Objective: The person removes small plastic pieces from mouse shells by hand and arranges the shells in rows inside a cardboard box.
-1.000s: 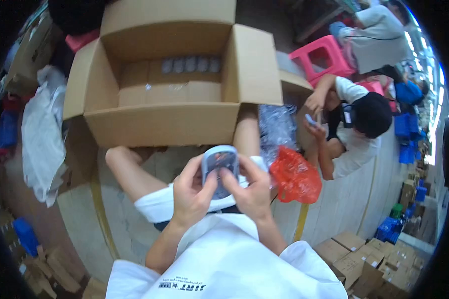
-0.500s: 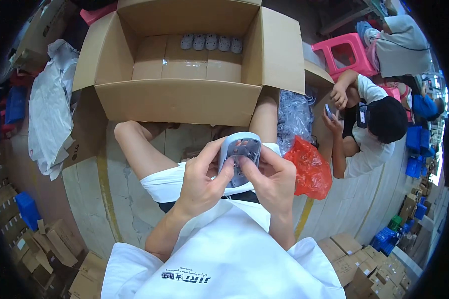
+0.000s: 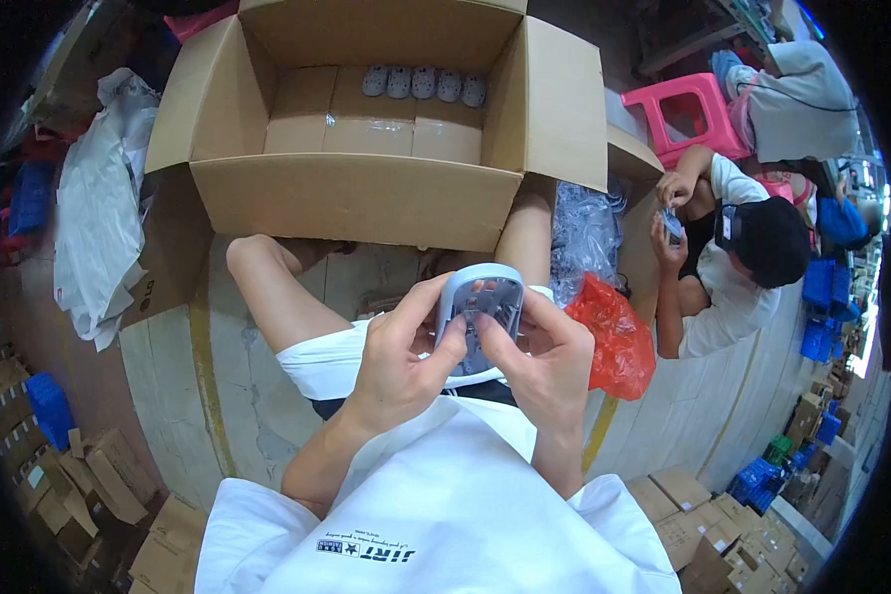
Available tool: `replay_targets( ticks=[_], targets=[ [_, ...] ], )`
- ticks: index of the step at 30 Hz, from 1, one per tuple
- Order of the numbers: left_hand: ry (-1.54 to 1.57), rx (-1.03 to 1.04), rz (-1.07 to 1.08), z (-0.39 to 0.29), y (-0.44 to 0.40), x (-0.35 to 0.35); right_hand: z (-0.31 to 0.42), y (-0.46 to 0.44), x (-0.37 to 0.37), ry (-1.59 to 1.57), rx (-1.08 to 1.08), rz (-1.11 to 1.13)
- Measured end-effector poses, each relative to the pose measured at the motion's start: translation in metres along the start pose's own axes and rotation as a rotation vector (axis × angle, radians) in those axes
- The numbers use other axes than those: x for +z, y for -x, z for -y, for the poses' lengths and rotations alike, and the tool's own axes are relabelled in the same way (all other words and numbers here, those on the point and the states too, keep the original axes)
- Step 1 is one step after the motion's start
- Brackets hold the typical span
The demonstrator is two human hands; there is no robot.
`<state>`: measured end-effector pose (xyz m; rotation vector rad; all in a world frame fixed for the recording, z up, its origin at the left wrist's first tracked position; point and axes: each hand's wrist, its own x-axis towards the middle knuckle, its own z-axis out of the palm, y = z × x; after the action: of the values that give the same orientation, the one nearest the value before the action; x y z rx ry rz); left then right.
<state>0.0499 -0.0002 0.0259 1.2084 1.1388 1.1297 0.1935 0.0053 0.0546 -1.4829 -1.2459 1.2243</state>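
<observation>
A light grey-blue oval shell-like piece (image 3: 482, 297) with a darker inside is held between my two hands over my lap. My left hand (image 3: 403, 351) wraps its left side, thumb pressed on the inside. On the right side my right hand (image 3: 540, 361) grips it the same way, its thumb beside the other. Most fingertips are hidden behind the piece. Beyond my hands stands a large open cardboard box (image 3: 356, 198), with a row of several grey perforated pieces (image 3: 423, 83) at its far inner side.
A red plastic bag (image 3: 614, 335) and clear plastic wrapping (image 3: 582, 238) lie to the right. A co-worker in a black cap (image 3: 770, 241) sits beyond them, holding a small piece. Further back is a pink stool (image 3: 688, 111). White sheeting (image 3: 94, 228) lies left.
The view has shifted, so the box appears higher and further right than a second ago. My hands keep their grip on the piece. The co-worker's hands have come together around the small piece.
</observation>
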Motion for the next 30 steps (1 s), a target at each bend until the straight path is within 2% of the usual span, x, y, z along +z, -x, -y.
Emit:
replay_targets(
  ticks=[12, 15, 17, 18, 20, 22, 23, 24, 25, 27, 28, 30],
  targets=[
    [-0.007, -0.060, 0.037, 0.005, 0.005, -0.018, -0.014, 0.013, 0.020, 0.047, 0.025, -0.050],
    [-0.053, -0.074, 0.011, 0.008, -0.001, -0.004, -0.016, 0.008, 0.011, 0.116, 0.045, -0.064],
    [-0.052, -0.122, -0.076, 0.020, -0.008, 0.009, -0.030, -0.009, 0.001, 0.091, 0.094, 0.029],
    [-0.036, -0.125, -0.018, 0.028, -0.014, 0.015, -0.040, -0.015, -0.004, 0.100, 0.112, -0.028],
    [0.059, -0.190, -0.089, 0.043, -0.019, 0.022, -0.066, -0.023, -0.010, 0.005, 0.086, 0.059],
    [0.061, -0.242, -0.059, 0.049, -0.018, 0.024, -0.081, -0.020, -0.019, -0.147, 0.110, 0.108],
    [0.063, -0.288, -0.046, 0.052, -0.020, 0.024, -0.093, -0.022, -0.028, -0.268, 0.092, 0.074],
    [0.065, -0.333, -0.033, 0.056, -0.024, 0.024, -0.104, -0.029, -0.050, -0.361, 0.242, -0.059],
    [0.062, -0.381, -0.036, 0.060, -0.028, 0.026, -0.118, -0.041, -0.081, -0.454, 0.396, -0.178],
    [0.057, -0.429, -0.038, 0.070, -0.037, 0.030, -0.209, -0.060, -0.132, -0.222, 0.399, -0.522],
    [0.056, -0.467, -0.041, 0.075, -0.041, 0.033, -0.268, -0.068, -0.159, 0.080, 0.380, -0.534],
    [0.055, -0.543, -0.049, 0.084, -0.041, 0.045, -0.368, -0.082, -0.188, 0.426, 0.390, -0.446]
  ],
)
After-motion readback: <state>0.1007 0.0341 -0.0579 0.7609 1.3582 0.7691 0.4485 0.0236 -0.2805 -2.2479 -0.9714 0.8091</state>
